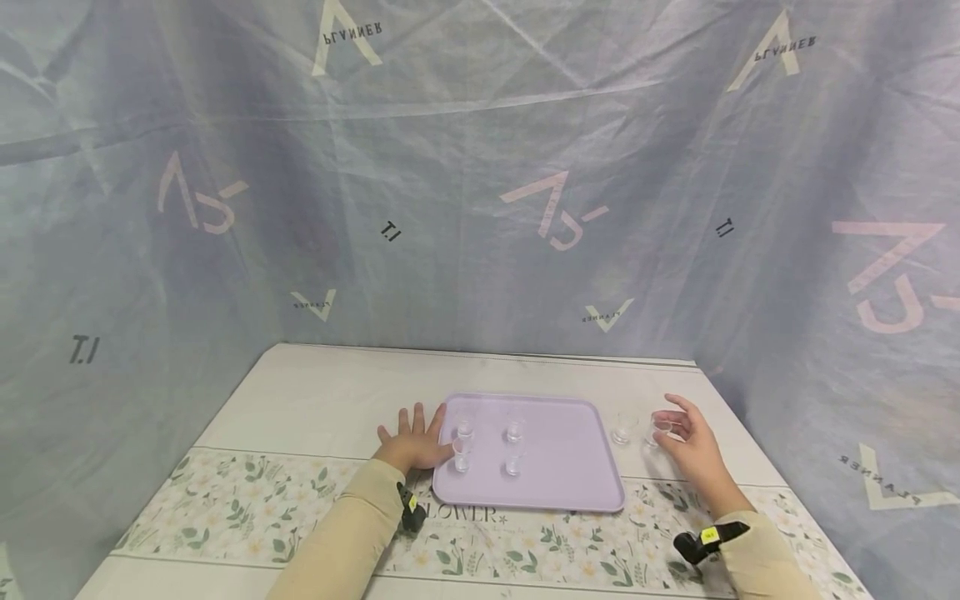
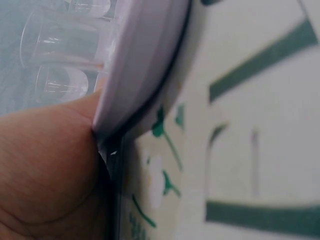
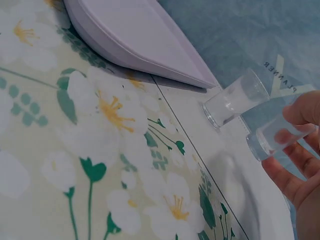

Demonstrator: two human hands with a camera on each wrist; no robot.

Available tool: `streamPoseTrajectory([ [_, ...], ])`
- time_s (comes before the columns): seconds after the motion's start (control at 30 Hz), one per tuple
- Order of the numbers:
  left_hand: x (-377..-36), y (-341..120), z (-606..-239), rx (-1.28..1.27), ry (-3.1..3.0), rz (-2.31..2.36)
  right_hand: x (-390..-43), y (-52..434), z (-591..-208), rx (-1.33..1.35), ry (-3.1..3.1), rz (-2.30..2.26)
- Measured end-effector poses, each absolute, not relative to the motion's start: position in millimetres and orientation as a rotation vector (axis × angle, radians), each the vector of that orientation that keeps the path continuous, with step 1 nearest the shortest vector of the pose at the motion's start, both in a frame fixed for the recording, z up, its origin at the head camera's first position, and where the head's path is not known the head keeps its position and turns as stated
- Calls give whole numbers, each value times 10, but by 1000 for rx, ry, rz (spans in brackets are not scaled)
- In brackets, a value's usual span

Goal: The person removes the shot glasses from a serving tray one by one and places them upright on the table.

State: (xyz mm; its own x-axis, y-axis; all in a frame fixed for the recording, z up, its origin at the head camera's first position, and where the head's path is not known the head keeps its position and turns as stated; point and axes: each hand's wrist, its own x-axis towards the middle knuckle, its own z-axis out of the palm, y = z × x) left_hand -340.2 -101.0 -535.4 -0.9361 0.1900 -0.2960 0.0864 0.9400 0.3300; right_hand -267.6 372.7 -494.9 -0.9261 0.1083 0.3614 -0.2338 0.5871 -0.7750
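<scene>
Table (image 1: 315, 400): pale top with a flowered runner across the near edge; grey printed sheeting behind and to both sides.
Tray (image 1: 562, 467): lilac, shallow, rounded corners, at table centre; probably light stiff plastic, likely to slide on the smooth cloth unless steadied at its left rim.
Left hand (image 1: 415, 440): flat on the table, fingers spread and straight, thumb against the tray's left rim near the near-left glass; grips nothing.
Right hand (image 1: 688, 450): right of the tray, fingers and thumb curled round a small clear glass (image 1: 660, 431), held tilted above the cloth in the right wrist view.
Held glass, handling: light, rigid, smooth-walled, so probably slippery and breakable; best taken round the side wall between thumb and fingers, as here.
Spare glass (image 1: 623, 427): stands on the table between the tray's right edge and the held glass, close to both, touching neither.
Glasses on tray (image 1: 513, 432): four, in two rows of two on the left half, upright, apart from each other.
Hard to make out: glass outlines nearly vanish against the tray and cloth; contents, if any, not readable.
Cut off: left wrist view shows only the thumb base, the tray rim and blurred glasses; right palm hidden behind the fingers.
</scene>
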Motion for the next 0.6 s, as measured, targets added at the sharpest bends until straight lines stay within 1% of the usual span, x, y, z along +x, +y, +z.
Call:
streamPoseTrajectory([
  [0.3, -3377, -1003, -5314, 197, 2758, 459, -2772, 3769, -5016, 43, -2388, 1303],
  [0.6, -3375, -986, -5303, 191, 2755, 448, -2785, 3767, -5046, -6, -2396, 1311],
])
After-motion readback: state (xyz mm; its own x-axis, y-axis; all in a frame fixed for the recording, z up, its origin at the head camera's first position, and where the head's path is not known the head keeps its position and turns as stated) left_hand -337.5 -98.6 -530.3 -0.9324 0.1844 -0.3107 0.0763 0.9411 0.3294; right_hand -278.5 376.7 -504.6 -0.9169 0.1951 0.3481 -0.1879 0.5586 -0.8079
